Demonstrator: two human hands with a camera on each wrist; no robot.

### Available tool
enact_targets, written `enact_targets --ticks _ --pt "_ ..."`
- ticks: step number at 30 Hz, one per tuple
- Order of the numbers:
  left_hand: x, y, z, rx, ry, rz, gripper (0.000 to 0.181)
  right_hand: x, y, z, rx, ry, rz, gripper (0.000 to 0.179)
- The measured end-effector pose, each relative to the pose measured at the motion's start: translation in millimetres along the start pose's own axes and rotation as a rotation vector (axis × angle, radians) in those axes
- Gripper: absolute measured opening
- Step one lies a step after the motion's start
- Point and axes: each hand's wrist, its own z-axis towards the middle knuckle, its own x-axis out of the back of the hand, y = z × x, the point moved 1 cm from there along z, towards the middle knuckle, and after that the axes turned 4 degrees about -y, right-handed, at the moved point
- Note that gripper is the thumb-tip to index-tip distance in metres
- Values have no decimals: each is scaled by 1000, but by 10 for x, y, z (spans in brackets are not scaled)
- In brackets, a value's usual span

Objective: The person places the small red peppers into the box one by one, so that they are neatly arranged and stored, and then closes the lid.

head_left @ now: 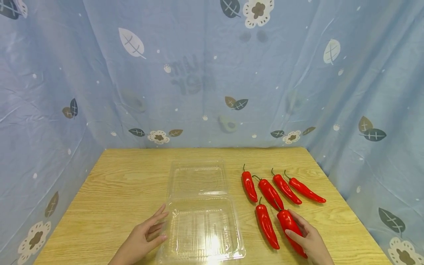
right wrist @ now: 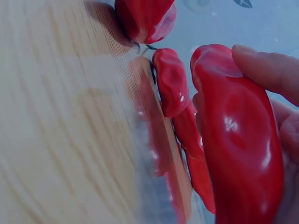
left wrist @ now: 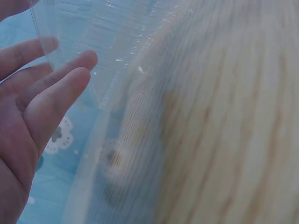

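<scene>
A red chili pepper (head_left: 289,224) lies between the thumb and fingers of my right hand (head_left: 309,237), at the near right. In the right wrist view the thumb presses one side of this pepper (right wrist: 238,135) while fingers show behind it. My left hand (head_left: 144,233) is at the left side of a clear plastic clamshell box (head_left: 202,254), its fingers loosely extended by the wall. The left wrist view has the fingertips right at the clear wall (left wrist: 117,28). The box's lid (head_left: 198,180) is folded back, away from me.
Just left of the gripped pepper lies another red pepper (head_left: 266,226). Several more, such as one pepper (head_left: 249,186) and another (head_left: 306,190), are spread behind on the wooden table (head_left: 129,180). A blue patterned curtain (head_left: 198,73) encloses the back and sides.
</scene>
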Motion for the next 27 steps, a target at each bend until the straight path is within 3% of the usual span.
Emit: enact_targets --ticks 7,27 --pt "-7 4 -13 23 -7 -11 57 0 -39 -27 -8 3 -42 75" --pt "4 -40 -2 -16 8 20 58 -149 -328 -112 55 -67 152 69"
